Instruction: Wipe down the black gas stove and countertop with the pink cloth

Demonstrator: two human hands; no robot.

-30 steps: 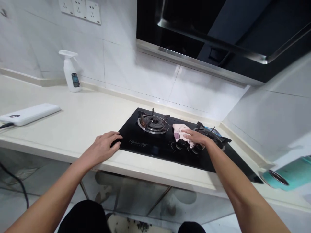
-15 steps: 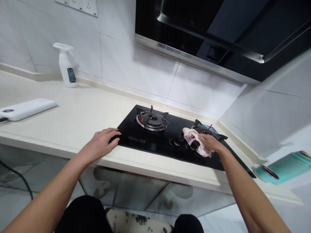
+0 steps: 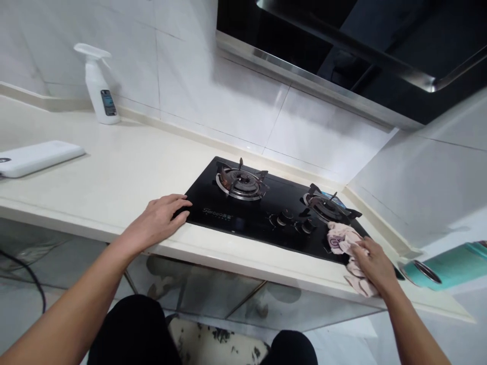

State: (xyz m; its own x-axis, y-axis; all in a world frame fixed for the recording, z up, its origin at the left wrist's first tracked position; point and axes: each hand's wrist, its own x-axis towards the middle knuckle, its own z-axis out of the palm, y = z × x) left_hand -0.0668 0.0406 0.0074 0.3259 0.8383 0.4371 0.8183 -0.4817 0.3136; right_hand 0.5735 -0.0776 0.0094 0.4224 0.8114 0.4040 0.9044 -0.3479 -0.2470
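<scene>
A black glass gas stove (image 3: 243,223) with two burners and two knobs is set into the pale counter. My right hand (image 3: 373,261) is closed on a pale pink cloth (image 3: 344,238), pressed on the stove's front right corner, with part of the cloth draping over the counter's front edge. To the left, my left hand (image 3: 163,218) lies on the counter with fingers outstretched, the fingertips at the stove's left edge. The left burner (image 3: 243,183) stands bare of pots, as does the right burner (image 3: 326,207) beyond the cloth.
A white spray bottle (image 3: 99,88) stands by the wall at the back left. Nearer lies a white power bank (image 3: 45,156). A teal cylindrical container (image 3: 452,266) is at the right end. The black range hood (image 3: 289,35) overhangs the stove.
My right hand has moved the cloth right and toward the counter's front edge, away from the knobs, which now show fully. My left hand stays in place. The view has shifted slightly.
</scene>
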